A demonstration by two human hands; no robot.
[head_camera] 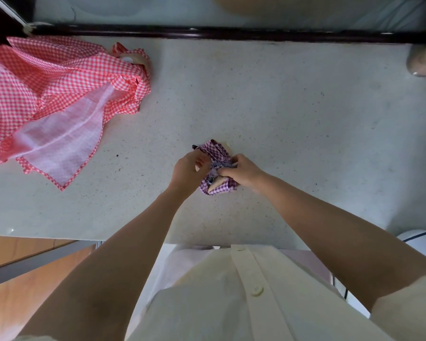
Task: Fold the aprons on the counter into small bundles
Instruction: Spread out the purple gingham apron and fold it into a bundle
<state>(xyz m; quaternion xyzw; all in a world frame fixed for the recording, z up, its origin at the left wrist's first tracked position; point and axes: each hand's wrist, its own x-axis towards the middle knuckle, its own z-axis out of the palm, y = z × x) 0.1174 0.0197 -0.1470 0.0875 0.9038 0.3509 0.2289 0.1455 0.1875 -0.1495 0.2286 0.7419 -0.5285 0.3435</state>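
Left hand (187,172): forearm reaching forward over the near edge of the counter (268,99), fingers curled, pinching the left side of the purple gingham apron (218,168).

Right hand (242,172): forearm angled in from the right, fingers closed and pressing down on the right side of the same apron, gripping a dark tie strip across its middle.

Purple gingham apron: compacted into a small bundle, resting on the counter between both hands, near the counter's centre and toward its near edge; a beige patch shows at its lower end.

Red gingham apron (52,99): loose and crumpled, unfolded, on the counter well to the left of and behind the purple bundle; pale reverse side turned up.

Bottle (423,60): at the counter's far right corner, contents a brownish mass; details blurred.
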